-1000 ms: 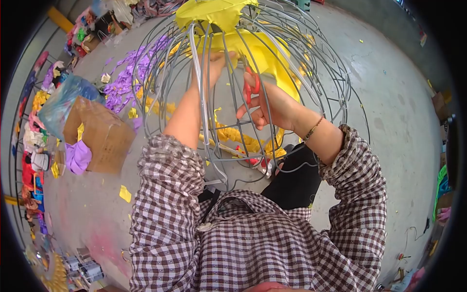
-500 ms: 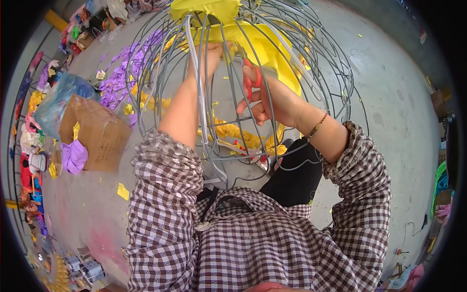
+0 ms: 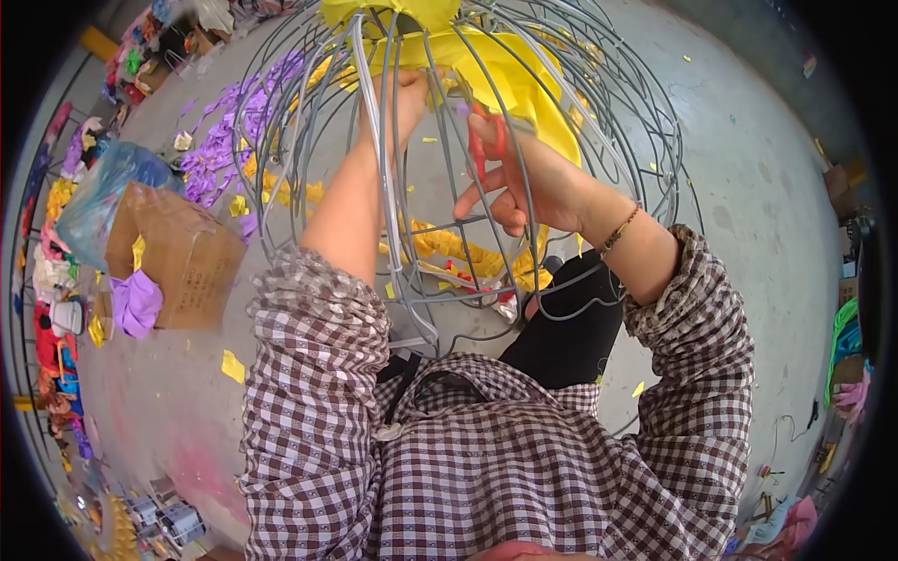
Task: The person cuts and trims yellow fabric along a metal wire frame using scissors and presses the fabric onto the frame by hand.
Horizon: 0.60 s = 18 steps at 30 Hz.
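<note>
Inside the grey wire frame [image 3: 531,192], both my hands are raised to a piece of yellow fabric [image 3: 491,73] fixed across its upper part. My left hand [image 3: 402,105] is closed, pinching the lower edge of the fabric; its fingertips are partly hidden behind the wires. In my right hand [image 3: 543,187] are scissors with red handles [image 3: 488,140], gripped by thumb and fingers, some other fingers extended. The blades point up at the fabric edge beside my left fingertips; how far they are apart is hard to make out. Pale strips run down the wires near my left forearm.
Purple fabric [image 3: 210,173] lies on the floor at left, near a cardboard box [image 3: 178,262] and a blue plastic bag [image 3: 112,201]. Yellow strips [image 3: 444,245] lie beyond my lap, under the frame. Yellow scraps dot the floor. Colourful piles line the left edge.
The view has shifted slightly, so the floor objects at left sit a little further left. Both hands stay at the fabric edge, with the scissors nearly where they were.
</note>
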### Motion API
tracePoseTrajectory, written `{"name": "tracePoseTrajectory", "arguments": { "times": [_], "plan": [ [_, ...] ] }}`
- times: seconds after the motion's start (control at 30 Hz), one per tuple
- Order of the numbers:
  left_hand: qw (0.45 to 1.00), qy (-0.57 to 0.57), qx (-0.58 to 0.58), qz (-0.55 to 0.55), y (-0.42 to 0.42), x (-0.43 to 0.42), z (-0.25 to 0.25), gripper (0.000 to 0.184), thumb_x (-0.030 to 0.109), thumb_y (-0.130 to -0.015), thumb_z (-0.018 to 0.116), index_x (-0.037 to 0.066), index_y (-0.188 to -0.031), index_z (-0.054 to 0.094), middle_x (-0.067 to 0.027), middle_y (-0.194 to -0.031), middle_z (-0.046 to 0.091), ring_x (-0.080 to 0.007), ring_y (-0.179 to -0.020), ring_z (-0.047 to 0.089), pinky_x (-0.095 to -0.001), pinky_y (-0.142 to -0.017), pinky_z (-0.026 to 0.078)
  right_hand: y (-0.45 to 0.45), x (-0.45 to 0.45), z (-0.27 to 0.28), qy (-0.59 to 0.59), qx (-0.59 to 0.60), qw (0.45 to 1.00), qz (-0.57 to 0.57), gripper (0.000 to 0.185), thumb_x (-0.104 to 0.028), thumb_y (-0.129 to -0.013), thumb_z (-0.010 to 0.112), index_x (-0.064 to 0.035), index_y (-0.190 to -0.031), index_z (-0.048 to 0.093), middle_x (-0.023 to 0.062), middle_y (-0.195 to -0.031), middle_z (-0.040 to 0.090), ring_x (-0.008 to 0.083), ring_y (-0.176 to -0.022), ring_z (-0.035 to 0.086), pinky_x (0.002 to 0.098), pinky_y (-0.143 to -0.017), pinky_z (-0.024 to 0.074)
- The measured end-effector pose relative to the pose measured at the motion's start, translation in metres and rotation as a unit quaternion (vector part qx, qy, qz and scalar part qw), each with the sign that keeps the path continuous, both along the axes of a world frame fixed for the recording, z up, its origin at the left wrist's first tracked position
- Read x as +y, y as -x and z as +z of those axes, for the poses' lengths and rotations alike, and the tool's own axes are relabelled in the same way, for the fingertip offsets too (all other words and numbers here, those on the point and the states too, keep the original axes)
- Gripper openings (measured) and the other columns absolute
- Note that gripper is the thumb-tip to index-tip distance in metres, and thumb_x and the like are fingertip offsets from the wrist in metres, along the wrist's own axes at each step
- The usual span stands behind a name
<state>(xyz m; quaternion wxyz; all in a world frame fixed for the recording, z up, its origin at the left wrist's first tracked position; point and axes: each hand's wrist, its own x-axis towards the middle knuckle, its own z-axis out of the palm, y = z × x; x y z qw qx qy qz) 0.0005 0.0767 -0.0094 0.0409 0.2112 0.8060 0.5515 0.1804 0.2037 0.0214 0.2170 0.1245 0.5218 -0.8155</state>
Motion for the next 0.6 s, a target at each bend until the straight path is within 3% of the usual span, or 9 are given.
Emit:
{"name": "tracePoseTrajectory", "arguments": {
  "times": [0.13, 0.43, 0.6],
  "plan": [
    [0.999, -0.032, 0.014, -0.011, 0.004, -0.003, -0.005, 0.038, 0.033, -0.089, 0.074, -0.004, -0.098, 0.076, -0.0059, -0.082, 0.068, -0.0145, -0.078, 0.058, -0.0264, -0.074, 0.046, 0.000, 0.000, 0.000, 0.001, 0.007, 1.000, 0.005, 0.057, -0.068, -0.092, 0.054, -0.0121, -0.086, 0.052, 0.0217, -0.084, 0.069, 0.0141, -0.035, 0.043, 0.0263, -0.034, 0.0346],
    [0.999, -0.014, 0.029, -0.006, 0.007, 0.001, -0.013, 0.038, 0.034, -0.090, 0.074, -0.003, -0.096, 0.075, -0.0035, -0.077, 0.064, -0.0122, -0.074, 0.052, -0.0256, -0.070, 0.042, -0.007, 0.017, 0.009, -0.242, -0.001, 0.970, -0.011, 0.055, -0.058, -0.093, 0.059, -0.0070, -0.074, 0.055, 0.0156, -0.066, 0.067, 0.0175, -0.036, 0.053, 0.0254, -0.035, 0.0446],
    [1.000, 0.025, 0.009, 0.001, 0.001, -0.001, -0.002, 0.037, 0.034, -0.090, 0.074, -0.003, -0.097, 0.076, -0.0035, -0.076, 0.064, -0.0123, -0.072, 0.053, -0.0258, -0.070, 0.043, -0.019, 0.014, 0.012, -0.291, 0.015, 0.956, -0.023, 0.055, -0.057, -0.093, 0.059, -0.0058, -0.072, 0.056, 0.0134, -0.065, 0.064, 0.0176, -0.036, 0.053, 0.0270, -0.035, 0.0451]
  ]
}}
